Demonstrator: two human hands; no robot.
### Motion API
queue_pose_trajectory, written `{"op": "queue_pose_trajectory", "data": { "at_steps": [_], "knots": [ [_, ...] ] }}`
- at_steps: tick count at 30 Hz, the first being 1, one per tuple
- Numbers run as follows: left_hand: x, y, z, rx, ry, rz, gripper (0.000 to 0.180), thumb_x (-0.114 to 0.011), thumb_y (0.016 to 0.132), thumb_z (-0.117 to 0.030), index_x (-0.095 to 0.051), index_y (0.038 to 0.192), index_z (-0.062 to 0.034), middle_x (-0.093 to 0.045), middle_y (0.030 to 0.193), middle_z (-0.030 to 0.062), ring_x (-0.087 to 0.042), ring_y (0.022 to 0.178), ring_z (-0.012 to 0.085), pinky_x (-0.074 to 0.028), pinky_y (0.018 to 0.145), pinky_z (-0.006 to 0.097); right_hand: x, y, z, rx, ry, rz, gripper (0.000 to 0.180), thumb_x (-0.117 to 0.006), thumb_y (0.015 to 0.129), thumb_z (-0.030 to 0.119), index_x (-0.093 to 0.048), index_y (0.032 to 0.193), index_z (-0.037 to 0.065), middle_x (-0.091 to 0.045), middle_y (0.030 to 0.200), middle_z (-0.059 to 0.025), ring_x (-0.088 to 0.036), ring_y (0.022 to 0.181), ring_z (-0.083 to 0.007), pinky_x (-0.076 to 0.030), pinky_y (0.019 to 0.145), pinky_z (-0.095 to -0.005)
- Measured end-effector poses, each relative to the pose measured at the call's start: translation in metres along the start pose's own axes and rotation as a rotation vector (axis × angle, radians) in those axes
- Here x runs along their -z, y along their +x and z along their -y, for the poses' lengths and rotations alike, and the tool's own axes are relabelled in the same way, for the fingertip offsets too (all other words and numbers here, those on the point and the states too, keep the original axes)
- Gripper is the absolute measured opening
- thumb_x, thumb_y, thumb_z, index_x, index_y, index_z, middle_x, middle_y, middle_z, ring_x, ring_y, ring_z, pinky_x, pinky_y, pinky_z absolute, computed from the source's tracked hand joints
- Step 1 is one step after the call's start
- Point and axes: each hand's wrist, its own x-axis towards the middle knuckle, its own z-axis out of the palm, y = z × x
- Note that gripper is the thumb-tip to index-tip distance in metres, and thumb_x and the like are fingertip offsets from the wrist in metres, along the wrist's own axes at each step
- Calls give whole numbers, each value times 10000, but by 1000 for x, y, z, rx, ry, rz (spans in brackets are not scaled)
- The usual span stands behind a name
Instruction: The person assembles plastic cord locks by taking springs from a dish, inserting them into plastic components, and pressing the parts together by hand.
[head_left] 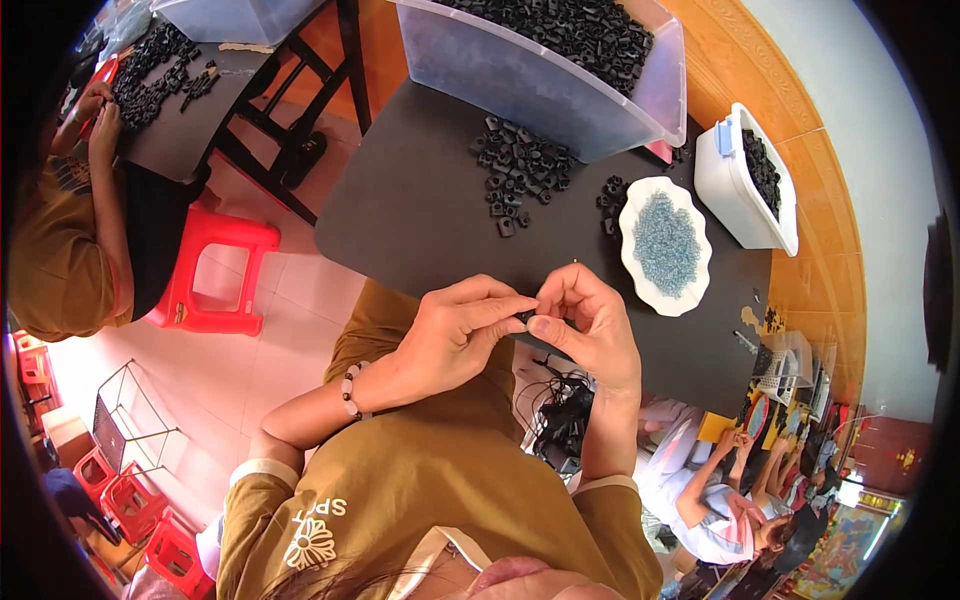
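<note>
Between the fingertips of my two hands is a small black plastic part (524, 316), mostly covered by the fingers. My left hand (455, 335), a beaded bracelet on its wrist, pinches one side of it. The thumb and index finger of my right hand (597, 325) close on the other side. Both hands are just over the near edge of the dark table (400, 190). Beyond them lies a loose pile of similar black parts (520, 165). To the right of the pile, a white scalloped dish (668, 307) holds many tiny bluish, shiny pieces (665, 243) too small to make out.
A clear plastic bin (500, 95) full of black parts stands at the table's back, beside a smaller white bin (715, 185). At left, a co-worker (75, 250) handles black parts at another table, near a red stool (215, 270). More people (715, 510) sit at right.
</note>
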Motion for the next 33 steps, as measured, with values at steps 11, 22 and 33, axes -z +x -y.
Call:
{"op": "queue_pose_trajectory", "data": {
  "at_steps": [11, 22, 33],
  "knots": [
    [14, -9, 11, 53, -94, -30, 240, -732, 903, -32, -745, 1143, -31, -697, 955, 82, -640, 773, 174, -515, 681, 286, -6, 23, 6, 17, -89, -61, 146, -705, 961, 85, -664, 1080, 11, -644, 865, 20, -592, 860, -34, -490, 766, -214],
    [23, -14, 13, 112, -77, -67, 220, -738, 916, -71, -746, 1132, -26, -700, 934, 78, -632, 767, 155, -510, 682, 275, -7, 77, -8, 435, -1153, -361, 162, -728, 868, 99, -729, 1029, 88, -674, 892, -98, -628, 882, -319, -518, 723, -428],
    [21, -10, 11, 70, -115, -74, 244, -733, 905, -29, -749, 1148, -38, -704, 941, 75, -641, 784, 158, -516, 694, 278, -4, 41, 1, 356, -771, -395, 166, -700, 921, 38, -716, 1087, 43, -686, 863, -68, -615, 685, -138, -492, 633, -265]
  ]
}}
